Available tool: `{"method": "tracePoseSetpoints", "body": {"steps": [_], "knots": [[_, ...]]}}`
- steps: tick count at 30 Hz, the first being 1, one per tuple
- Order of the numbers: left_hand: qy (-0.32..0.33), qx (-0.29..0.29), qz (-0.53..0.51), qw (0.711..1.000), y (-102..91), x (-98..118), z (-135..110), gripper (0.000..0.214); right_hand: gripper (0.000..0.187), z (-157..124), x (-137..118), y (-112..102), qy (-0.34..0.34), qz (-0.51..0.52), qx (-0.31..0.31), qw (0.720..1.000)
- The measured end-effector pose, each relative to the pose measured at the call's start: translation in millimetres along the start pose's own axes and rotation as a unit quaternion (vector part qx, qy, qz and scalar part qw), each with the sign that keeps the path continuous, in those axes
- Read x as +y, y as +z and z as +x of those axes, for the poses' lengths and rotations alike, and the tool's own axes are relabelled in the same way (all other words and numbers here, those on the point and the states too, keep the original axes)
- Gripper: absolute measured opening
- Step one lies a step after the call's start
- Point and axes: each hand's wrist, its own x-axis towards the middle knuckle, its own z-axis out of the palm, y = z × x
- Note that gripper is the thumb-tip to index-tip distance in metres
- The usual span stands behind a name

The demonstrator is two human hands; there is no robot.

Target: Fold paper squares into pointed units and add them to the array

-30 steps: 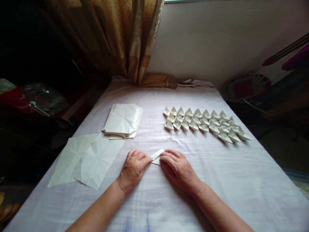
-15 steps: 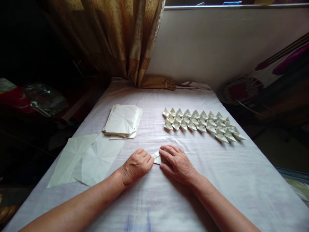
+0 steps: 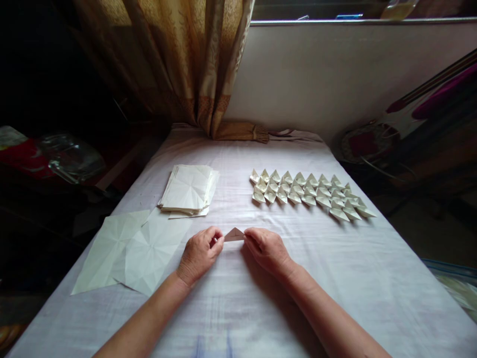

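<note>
A small folded paper boat [image 3: 234, 235] is held by its two ends between my hands, its pointed peak upward. My left hand [image 3: 201, 250] pinches the left tip between thumb and fingers. On the other end, my right hand [image 3: 267, 250] is closed in a pinch, its fingers pressed together. Beyond the right hand, rows of finished paper boats [image 3: 298, 189] stand on the cloth. A stack of creased paper sheets [image 3: 188, 188] lies beyond the left hand, and loose creased sheets [image 3: 151, 251] lie left of it, partly overlapping.
A pale sheet [image 3: 231, 308] covers the table. A gold curtain [image 3: 210, 64] hangs down to its far edge, before a pale wall [image 3: 316, 74]. Dark clutter with a clear plastic package [image 3: 72, 154] sits off the left side. A bag-like item [image 3: 456, 286] lies beyond the right edge.
The folded paper has been raised off the cloth and turned so its peak points up. My left hand moved left, and my right hand closed from spread fingers to a pinch.
</note>
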Motion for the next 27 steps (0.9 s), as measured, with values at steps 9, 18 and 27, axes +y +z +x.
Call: {"method": "tracePoseSetpoints", "body": {"steps": [9,18,27], "knots": [[-0.095,0.047,-0.047,0.993,9.3,0,15,0.02,0.019,9,-7,8,0.249,0.264,0.038,0.931],[-0.122,0.038,-0.152,0.98,16.9,-4,10,0.027,0.019,8,-5,9,0.284,0.285,0.051,0.914],[-0.238,-0.048,-0.377,0.894,6.9,4,15,0.04,0.023,6,-5,7,0.282,0.308,0.04,0.908]]}}
